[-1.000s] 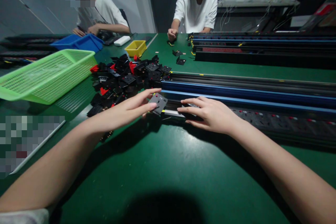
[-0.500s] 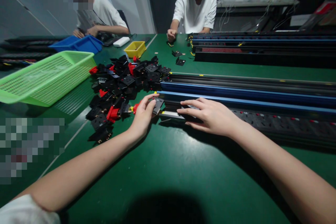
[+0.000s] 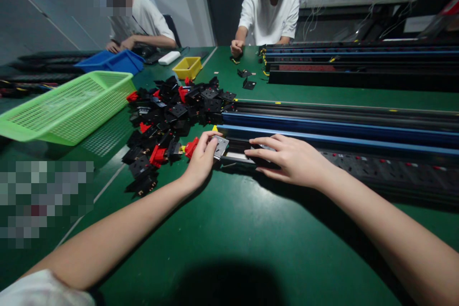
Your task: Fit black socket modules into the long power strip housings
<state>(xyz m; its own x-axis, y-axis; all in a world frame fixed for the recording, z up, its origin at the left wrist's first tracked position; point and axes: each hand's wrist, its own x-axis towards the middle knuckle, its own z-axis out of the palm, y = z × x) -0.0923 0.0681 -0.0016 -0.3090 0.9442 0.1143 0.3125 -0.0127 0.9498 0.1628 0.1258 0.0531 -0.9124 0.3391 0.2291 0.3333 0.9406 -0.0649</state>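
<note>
Socket module (image 3: pixel 221 148) in the head view: the left hand (image 3: pixel 201 163) has it pinched at the left end of the black channel (image 3: pixel 238 159). A second ago its dark face showed broad; now it's foreshortened, gleaming pale! That forearm has swung off the red switches (image 3: pixel 158 156) left of the channel. The right hand (image 3: pixel 287 158) stays arched over the channel; whether it's gripping, I can't tell.
</note>
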